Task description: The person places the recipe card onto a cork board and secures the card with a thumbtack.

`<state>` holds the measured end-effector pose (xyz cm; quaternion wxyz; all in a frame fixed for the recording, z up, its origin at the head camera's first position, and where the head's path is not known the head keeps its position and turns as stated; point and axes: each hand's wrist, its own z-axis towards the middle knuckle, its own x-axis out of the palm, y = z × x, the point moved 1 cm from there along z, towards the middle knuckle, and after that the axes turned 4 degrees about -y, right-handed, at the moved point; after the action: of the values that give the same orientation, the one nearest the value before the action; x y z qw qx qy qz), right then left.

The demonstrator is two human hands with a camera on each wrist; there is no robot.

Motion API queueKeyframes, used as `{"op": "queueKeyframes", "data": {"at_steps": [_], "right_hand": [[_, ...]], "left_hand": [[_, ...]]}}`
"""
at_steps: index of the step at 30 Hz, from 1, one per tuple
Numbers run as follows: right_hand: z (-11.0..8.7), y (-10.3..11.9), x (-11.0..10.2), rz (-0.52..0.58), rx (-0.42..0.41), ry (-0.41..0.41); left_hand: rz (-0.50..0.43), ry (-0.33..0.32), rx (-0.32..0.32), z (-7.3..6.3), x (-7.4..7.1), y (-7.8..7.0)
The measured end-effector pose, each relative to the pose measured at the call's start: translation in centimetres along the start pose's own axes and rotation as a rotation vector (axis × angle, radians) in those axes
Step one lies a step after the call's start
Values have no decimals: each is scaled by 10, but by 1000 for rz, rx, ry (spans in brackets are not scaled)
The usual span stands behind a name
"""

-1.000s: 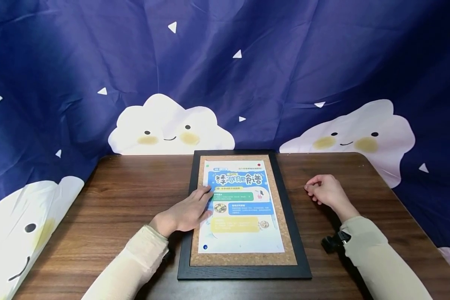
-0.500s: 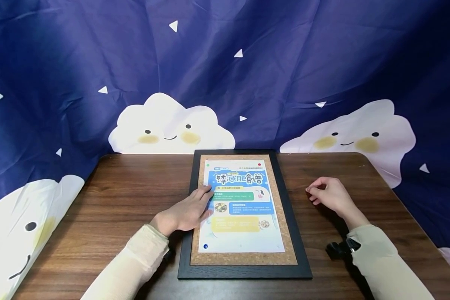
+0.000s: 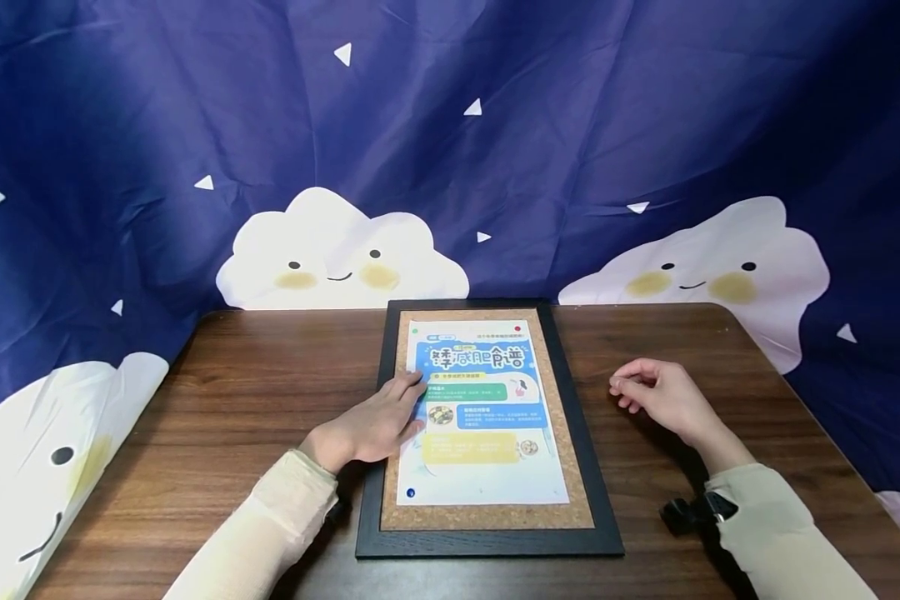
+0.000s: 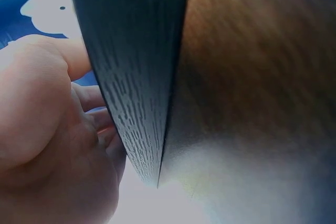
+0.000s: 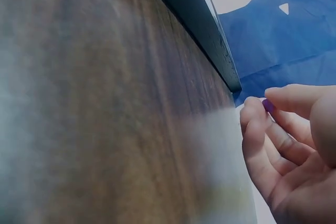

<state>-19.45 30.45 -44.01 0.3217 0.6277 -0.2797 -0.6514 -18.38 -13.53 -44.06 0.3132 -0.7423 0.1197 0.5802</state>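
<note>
A printed paper sheet (image 3: 483, 483) lies on a cork board (image 3: 487, 518) with a black frame (image 3: 491, 544). Pins show at three of its corners: green (image 3: 415, 332) top left, red (image 3: 517, 328) top right and blue (image 3: 410, 493) bottom left. My left hand (image 3: 375, 425) rests across the frame's left side, fingers extended onto the sheet's left edge. Right of the board, my right hand (image 3: 660, 396) hovers over the table. In the right wrist view, its thumb and fingertips pinch a small purple pushpin (image 5: 268, 106), mostly hidden by the fingers.
The board lies on a dark brown wooden table (image 3: 270, 358). A blue curtain (image 3: 540, 150) with white clouds hangs behind the table and along its sides. A small black device (image 3: 693, 514) is strapped at the right wrist.
My right hand has shifted slightly down, and its forearm has moved a little to the right. The left hand and the board stay in place.
</note>
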Motion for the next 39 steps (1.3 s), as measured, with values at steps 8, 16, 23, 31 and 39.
{"op": "queueKeyframes", "data": {"at_steps": [8, 16, 23, 31, 39], "right_hand": [[-9, 4, 3, 94, 0, 29], [-17, 10, 13, 219, 18, 108], [-25, 15, 16, 301, -7, 190], [-33, 20, 16, 329, -36, 303], [-42, 26, 20, 344, -34, 354]], "left_hand": [[-69, -37, 37, 1, 8, 10], [-94, -41, 33, 1, 8, 11], [-46, -30, 30, -2, -1, 2], [-11, -30, 37, -1, -2, 2], [-88, -99, 100, 10, 25, 31]]}}
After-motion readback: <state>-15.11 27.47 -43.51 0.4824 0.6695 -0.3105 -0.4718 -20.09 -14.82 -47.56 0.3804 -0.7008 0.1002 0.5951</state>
